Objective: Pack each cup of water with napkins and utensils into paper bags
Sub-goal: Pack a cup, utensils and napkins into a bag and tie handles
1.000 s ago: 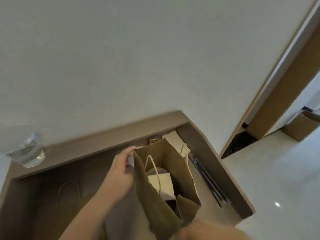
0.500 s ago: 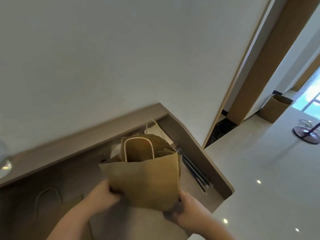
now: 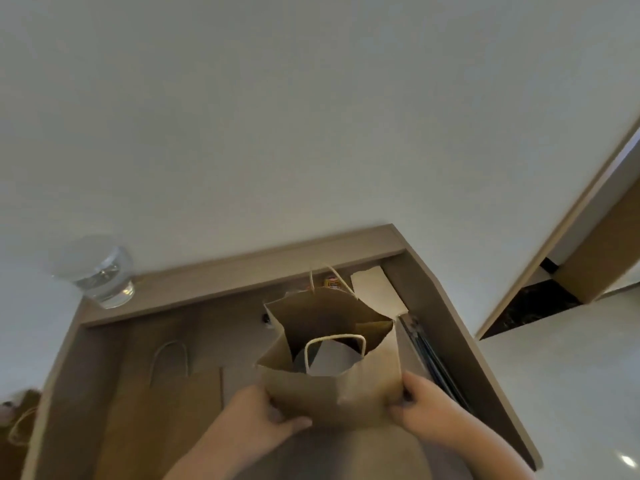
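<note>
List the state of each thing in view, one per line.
paper bag: upright, mouth open, held at both sides.
white napkin: inside the paper bag.
cup of water: upright on the ledge, unpacked.
spare paper bag: lying flat, folded.
left hand: grips paper bag.
right hand: grips paper bag.

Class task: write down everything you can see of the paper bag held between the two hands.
The brown paper bag stands upright and open in the counter recess, pale cord handles at its rim. Inside show a white sheet and something dark. The left hand and right hand grip its lower sides.
</note>
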